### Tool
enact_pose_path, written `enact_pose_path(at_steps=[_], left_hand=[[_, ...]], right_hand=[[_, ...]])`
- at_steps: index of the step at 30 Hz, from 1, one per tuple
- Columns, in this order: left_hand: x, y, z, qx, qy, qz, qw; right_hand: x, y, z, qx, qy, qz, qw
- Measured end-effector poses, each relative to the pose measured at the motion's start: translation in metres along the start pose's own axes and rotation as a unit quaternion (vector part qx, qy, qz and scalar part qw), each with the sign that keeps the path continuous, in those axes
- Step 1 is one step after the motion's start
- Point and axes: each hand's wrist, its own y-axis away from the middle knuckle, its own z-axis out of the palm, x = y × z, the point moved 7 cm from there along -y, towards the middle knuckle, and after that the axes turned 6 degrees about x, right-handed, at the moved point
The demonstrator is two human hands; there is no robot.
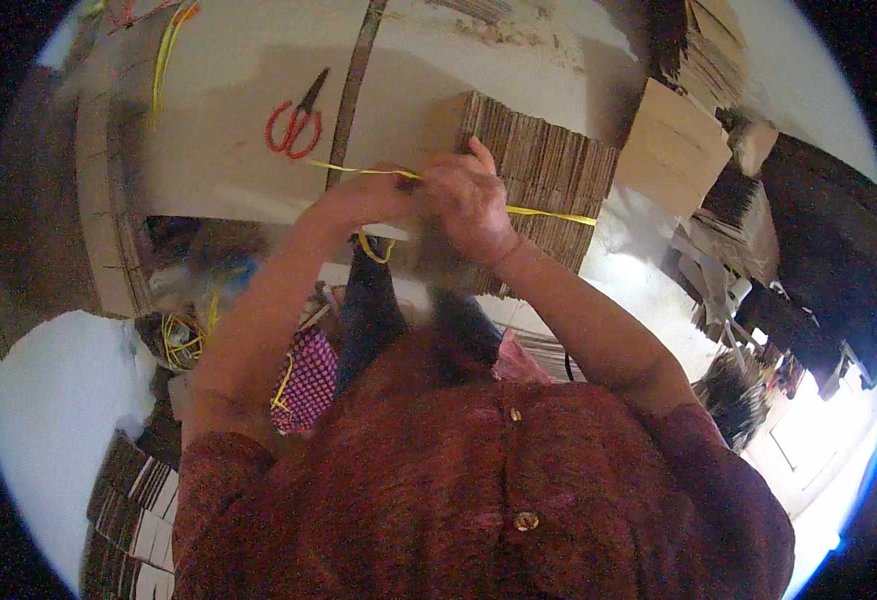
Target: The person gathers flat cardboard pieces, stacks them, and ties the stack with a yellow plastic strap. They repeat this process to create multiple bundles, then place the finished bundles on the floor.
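Note:
A thick stack of brown corrugated cardboard sheets [548, 160] stands on edge on the table, slightly right of centre. A thin yellow strap [553, 214] runs across its side, and its loose end trails left past my hands. My left hand [390, 195] is closed at the strap by the stack's left end; its fingers are blurred and partly hidden. Against it, my right hand [466, 203] is closed on the strap too, with one finger raised. Left of them, red-handled scissors [298, 125] lie on the table, blades pointing away.
Cardboard stacks stand at the far left [48, 190] and far right [678, 145]. A dark strip [355, 85] crosses the table [228, 110]. Yellow straps [183, 335] hang below the table's near edge, beside a pink patterned cloth [308, 380].

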Motion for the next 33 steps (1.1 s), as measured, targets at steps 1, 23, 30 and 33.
enact_pose_path(at_steps=[1, 23, 30, 33], left_hand=[[-0.010, 0.003, -0.011, 0.030, -0.036, -0.040, 0.998], [0.001, 0.040, 0.013, 0.285, 0.199, -0.086, 0.934], [0.023, 0.055, 0.000, 0.388, 0.109, -0.051, 0.914], [0.017, 0.051, 0.004, 0.375, 0.142, -0.056, 0.914]], right_hand=[[0.000, -0.002, -0.001, -0.006, 0.003, 0.001, 1.000], [-0.002, -0.012, 0.000, -0.044, -0.018, 0.050, 0.998], [-0.005, -0.014, -0.002, -0.025, -0.016, 0.033, 0.999], [-0.006, -0.015, -0.001, -0.018, -0.012, 0.035, 0.999]])
